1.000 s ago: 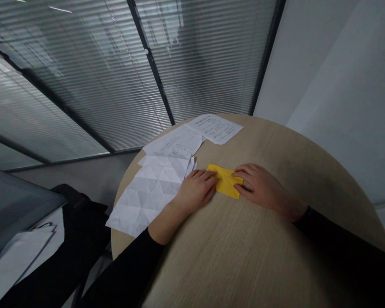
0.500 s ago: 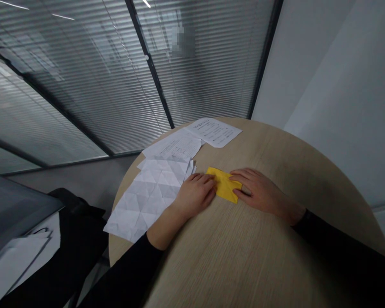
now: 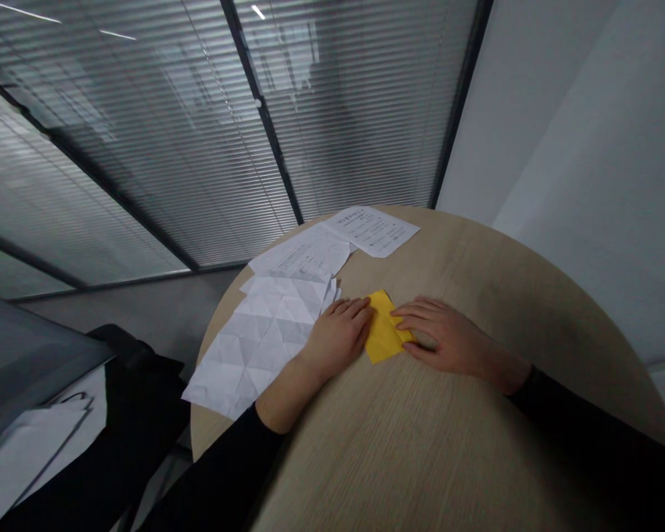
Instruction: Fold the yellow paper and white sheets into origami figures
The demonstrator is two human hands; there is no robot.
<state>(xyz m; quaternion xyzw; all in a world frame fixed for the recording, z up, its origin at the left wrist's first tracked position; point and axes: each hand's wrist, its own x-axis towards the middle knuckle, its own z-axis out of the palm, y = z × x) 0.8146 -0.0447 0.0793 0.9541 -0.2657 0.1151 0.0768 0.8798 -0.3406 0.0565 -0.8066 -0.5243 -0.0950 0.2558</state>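
A small folded yellow paper (image 3: 382, 332) lies on the round wooden table (image 3: 476, 414), between my two hands. My left hand (image 3: 335, 336) rests flat on its left edge, fingers stretched out and together. My right hand (image 3: 440, 340) lies on its right edge, fingers extended and pressing the paper down. Both arms wear black sleeves. Part of the yellow paper is hidden under the fingers.
A creased white sheet (image 3: 260, 336) lies left of my left hand, reaching the table's edge. Two printed sheets (image 3: 338, 240) lie beyond it toward the glass wall with blinds. A dark chair or bag (image 3: 122, 384) stands at lower left, off the table.
The yellow paper has turned under my hands, from lying wide across to pointing more toward the far side. Both hands shifted slightly with it.
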